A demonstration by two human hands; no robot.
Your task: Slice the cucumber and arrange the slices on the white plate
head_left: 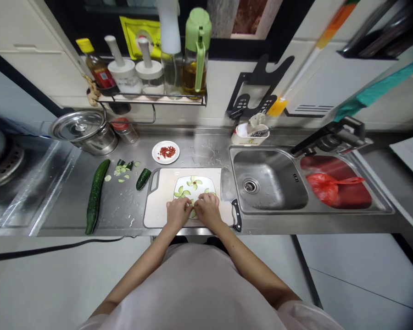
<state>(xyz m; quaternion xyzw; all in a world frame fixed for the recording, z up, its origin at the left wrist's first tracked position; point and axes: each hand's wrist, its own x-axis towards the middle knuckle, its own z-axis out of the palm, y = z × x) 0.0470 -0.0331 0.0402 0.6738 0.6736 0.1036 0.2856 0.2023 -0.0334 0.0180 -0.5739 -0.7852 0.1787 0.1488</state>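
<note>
A white plate (201,182) lies on the cutting board (158,208), with thin green-edged cucumber slices (194,182) set in small petal-like groups on it. My left hand (179,211) and my right hand (207,208) meet over the plate's near edge. The fingertips of both are pinched close together at a cucumber slice; exactly what lies between them is too small and partly hidden to tell. A knife (237,214) with a black handle rests at the board's right end, near my right hand. Left of the board is a cut cucumber piece (143,179).
A small plate of red bits (166,152) stands behind the board. To the left are a long cucumber (97,197), cucumber scraps (121,170) and a steel pot (96,137). A double sink (270,178) is at the right; a red bag (325,188) lies in its right basin.
</note>
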